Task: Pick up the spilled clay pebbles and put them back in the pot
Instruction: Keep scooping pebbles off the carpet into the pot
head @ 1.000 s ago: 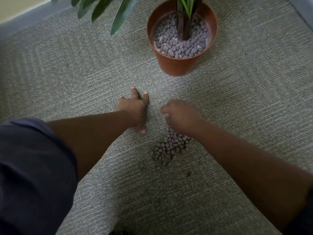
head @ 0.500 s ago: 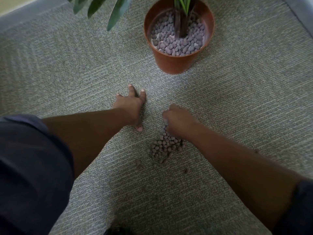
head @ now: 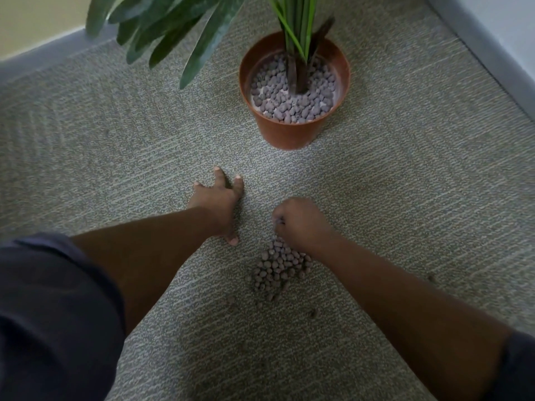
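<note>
- Right hand [head: 301, 224]: I see its fingers curled tight around a few clay pebbles, just above the spilled pile [head: 278, 267].
- Left hand [head: 217, 204]: fingers spread, flat on the carpet [head: 115, 140], beside the pile.
- Pot [head: 289, 134]: upright, beyond both hands, pebbles inside.
- Plant leaves [head: 173, 30]: overhanging.

No readable text, label, brand, number or sign anywhere in view

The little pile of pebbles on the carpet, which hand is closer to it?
Right. The right hand is curled at the pile's far edge; the left hand rests flat on the carpet beside it, apart.
</note>
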A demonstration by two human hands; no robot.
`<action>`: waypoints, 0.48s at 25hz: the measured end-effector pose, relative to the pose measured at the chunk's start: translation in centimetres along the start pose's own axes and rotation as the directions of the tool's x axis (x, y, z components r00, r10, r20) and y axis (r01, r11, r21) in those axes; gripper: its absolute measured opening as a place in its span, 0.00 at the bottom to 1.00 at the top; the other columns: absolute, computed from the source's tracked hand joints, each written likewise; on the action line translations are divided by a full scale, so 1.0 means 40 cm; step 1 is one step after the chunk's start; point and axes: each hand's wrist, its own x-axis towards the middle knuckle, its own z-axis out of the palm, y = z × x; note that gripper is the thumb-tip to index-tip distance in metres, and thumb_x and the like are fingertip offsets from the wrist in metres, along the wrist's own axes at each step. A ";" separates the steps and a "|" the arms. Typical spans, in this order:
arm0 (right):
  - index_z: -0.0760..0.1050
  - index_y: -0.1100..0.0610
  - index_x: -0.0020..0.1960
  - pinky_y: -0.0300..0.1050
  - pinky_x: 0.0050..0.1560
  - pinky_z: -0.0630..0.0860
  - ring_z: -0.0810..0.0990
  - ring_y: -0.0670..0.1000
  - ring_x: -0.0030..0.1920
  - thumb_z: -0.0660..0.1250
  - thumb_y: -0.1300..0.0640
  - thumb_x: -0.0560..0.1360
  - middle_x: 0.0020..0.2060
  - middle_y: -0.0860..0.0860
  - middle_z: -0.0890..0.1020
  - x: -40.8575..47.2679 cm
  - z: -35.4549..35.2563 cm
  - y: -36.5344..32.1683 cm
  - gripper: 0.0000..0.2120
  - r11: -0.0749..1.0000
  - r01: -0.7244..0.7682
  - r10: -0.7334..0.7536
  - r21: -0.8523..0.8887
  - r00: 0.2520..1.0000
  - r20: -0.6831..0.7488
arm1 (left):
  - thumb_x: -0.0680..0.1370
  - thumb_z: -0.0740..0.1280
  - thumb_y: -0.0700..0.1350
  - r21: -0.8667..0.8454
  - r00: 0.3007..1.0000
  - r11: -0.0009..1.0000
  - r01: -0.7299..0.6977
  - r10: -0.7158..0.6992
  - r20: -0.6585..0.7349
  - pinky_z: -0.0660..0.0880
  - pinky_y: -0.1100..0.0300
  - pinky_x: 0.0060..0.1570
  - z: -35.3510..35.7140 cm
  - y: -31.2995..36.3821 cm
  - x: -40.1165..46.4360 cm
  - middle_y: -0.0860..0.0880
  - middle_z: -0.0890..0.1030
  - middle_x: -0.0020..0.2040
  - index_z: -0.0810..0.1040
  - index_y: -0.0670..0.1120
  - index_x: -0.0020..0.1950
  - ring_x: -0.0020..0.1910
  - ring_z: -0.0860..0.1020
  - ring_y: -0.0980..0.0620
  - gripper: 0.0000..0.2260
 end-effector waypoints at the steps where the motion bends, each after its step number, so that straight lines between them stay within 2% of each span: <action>1: 0.82 0.59 0.43 0.49 0.50 0.78 0.81 0.57 0.46 0.64 0.62 0.76 0.43 0.57 0.83 0.003 -0.015 -0.006 0.09 1.000 0.017 -0.017 0.000 0.999 -0.033 | 0.55 0.83 0.62 0.001 1.000 1.000 -0.004 0.004 -0.003 0.72 0.35 0.63 0.000 0.000 0.000 0.38 0.39 0.81 0.39 0.56 0.81 0.73 0.57 0.22 0.68; 5: 0.79 0.59 0.39 0.50 0.46 0.78 0.80 0.55 0.41 0.64 0.62 0.76 0.38 0.55 0.82 0.015 -0.088 -0.034 0.09 0.998 0.068 -0.065 0.017 0.986 -0.157 | 0.56 0.83 0.61 -0.024 1.000 1.000 -0.010 0.010 0.003 0.71 0.36 0.64 0.002 -0.001 -0.001 0.39 0.39 0.81 0.40 0.57 0.81 0.73 0.56 0.22 0.67; 7: 0.81 0.60 0.39 0.51 0.44 0.78 0.80 0.54 0.39 0.66 0.61 0.76 0.37 0.54 0.82 0.025 -0.136 -0.050 0.09 0.993 0.109 -0.092 0.052 0.963 -0.255 | 0.55 0.83 0.62 -0.015 1.000 1.000 -0.015 0.015 -0.006 0.71 0.35 0.64 0.003 -0.002 0.000 0.39 0.39 0.81 0.40 0.57 0.81 0.73 0.56 0.21 0.67; 9: 0.82 0.60 0.40 0.52 0.43 0.77 0.80 0.52 0.38 0.67 0.61 0.75 0.36 0.53 0.83 0.040 -0.197 -0.068 0.08 0.979 0.185 -0.137 0.084 0.908 -0.396 | 0.55 0.83 0.61 -0.021 1.000 1.000 -0.023 0.023 -0.007 0.71 0.35 0.64 0.003 -0.002 -0.001 0.39 0.39 0.81 0.40 0.57 0.81 0.73 0.56 0.21 0.67; 12: 0.84 0.60 0.40 0.48 0.49 0.73 0.81 0.50 0.41 0.69 0.61 0.74 0.39 0.52 0.84 0.087 -0.290 -0.077 0.06 0.958 0.276 -0.170 0.077 0.765 -0.621 | 0.56 0.83 0.61 -0.018 1.000 1.000 -0.018 0.018 -0.008 0.71 0.36 0.64 0.000 -0.003 -0.002 0.39 0.39 0.81 0.40 0.56 0.81 0.73 0.56 0.21 0.67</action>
